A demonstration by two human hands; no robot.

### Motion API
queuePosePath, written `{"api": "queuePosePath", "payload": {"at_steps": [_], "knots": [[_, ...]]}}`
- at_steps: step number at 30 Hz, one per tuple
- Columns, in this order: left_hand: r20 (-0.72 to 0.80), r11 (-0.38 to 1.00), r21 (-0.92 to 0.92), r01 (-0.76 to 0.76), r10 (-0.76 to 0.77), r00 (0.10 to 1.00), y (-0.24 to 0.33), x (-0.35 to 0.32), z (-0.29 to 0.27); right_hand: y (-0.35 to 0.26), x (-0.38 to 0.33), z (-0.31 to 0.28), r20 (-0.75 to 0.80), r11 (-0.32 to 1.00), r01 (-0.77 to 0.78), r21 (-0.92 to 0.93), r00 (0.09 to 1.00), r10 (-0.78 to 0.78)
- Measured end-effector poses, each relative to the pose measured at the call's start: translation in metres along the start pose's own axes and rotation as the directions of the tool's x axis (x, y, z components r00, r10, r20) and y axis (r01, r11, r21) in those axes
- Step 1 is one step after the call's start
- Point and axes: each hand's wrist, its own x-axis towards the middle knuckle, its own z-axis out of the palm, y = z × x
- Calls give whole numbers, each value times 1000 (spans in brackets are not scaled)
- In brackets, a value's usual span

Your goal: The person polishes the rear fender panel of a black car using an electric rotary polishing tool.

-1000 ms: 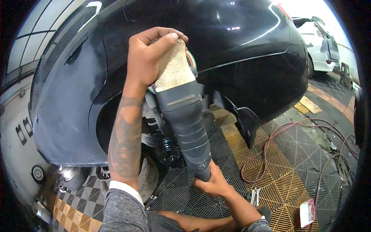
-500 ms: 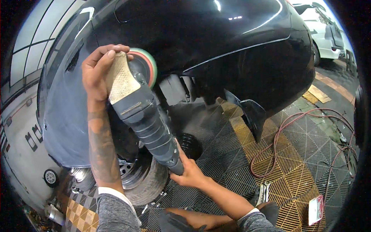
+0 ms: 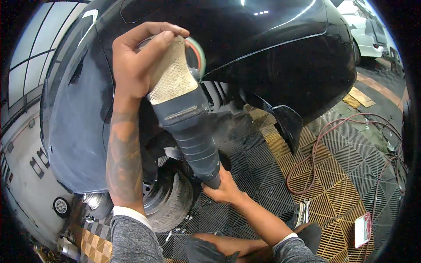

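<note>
I hold a black and tan electric polisher with both hands against the side of a black car. My left hand is wrapped over its tan head, fingers curled around the top. Low on the body, my right hand grips the end of the handle. The round pad, edged in green and red, shows partly behind the head; whether it touches the paint I cannot tell. To the left, the car's panel is dull grey and scuffed.
Below the wheel arch lies a loose tyre on a rim. A loose piece of black trim hangs from the bumper. A red hose loops over the tiled floor. Wrenches and a white and red packet lie at right.
Both hands have moved right with the polisher, and its head has risen. The pad now shows less behind the head. My grip stays the same.
</note>
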Motion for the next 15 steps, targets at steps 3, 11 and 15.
{"api": "queuePosePath", "payload": {"at_steps": [3,11,15], "knots": [[-49,1000,-11,4,-5,999,-3,-11,-13,0,2,-6,121,999,2,-36,993,2],[-105,986,-25,163,-164,981,-1,5,-16,-73,-20,-37,175,989,-114,-91,976,128],[-121,944,-281,172,-213,970,-6,20,12,-102,-39,-66,156,975,-188,-121,966,205]]}}
